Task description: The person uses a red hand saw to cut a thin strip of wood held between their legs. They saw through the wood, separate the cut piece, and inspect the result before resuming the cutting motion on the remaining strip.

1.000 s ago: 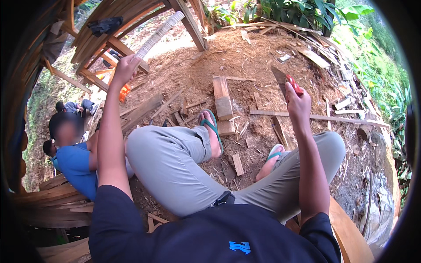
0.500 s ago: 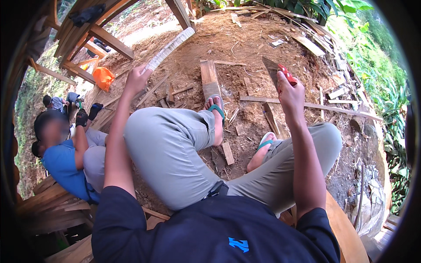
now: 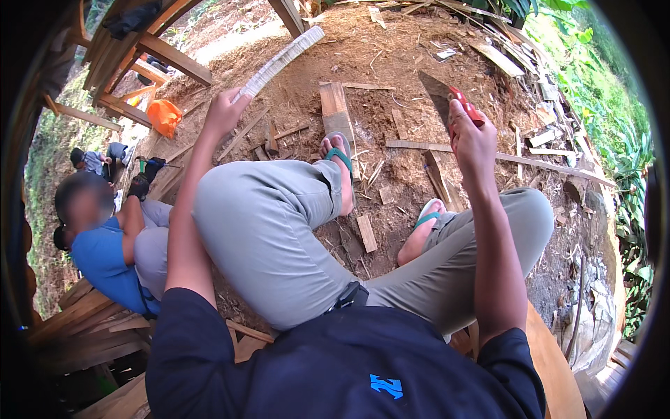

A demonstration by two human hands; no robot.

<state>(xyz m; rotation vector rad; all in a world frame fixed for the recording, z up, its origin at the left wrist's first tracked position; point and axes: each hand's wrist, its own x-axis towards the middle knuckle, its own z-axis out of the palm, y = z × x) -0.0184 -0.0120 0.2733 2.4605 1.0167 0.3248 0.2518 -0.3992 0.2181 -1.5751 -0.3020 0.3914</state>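
My left hand [image 3: 225,114] is closed around the lower end of a narrow, pale wooden strip [image 3: 283,61], which slants up and away to the right. In my right hand [image 3: 474,145] is a handsaw [image 3: 438,96] with a red handle, gripped in closed fingers. Its dark blade points up and to the left, with a wide gap between it and the strip. Both hands are raised in front of my bent knees, and neither tool nor strip touches the other.
Under my sandalled feet, a plank [image 3: 336,108] and a long thin batten [image 3: 513,159] lie on shaving-strewn dirt. A person in blue [image 3: 105,258] sits at the left. Beyond are an orange bag [image 3: 165,117] and a timber frame [image 3: 174,59]. Scrap wood [image 3: 499,59] lines the far right.
The strip in my left hand has shifted slightly up and to the right. My right hand has moved a little right, its handle end turned slightly; both grips stay closed.
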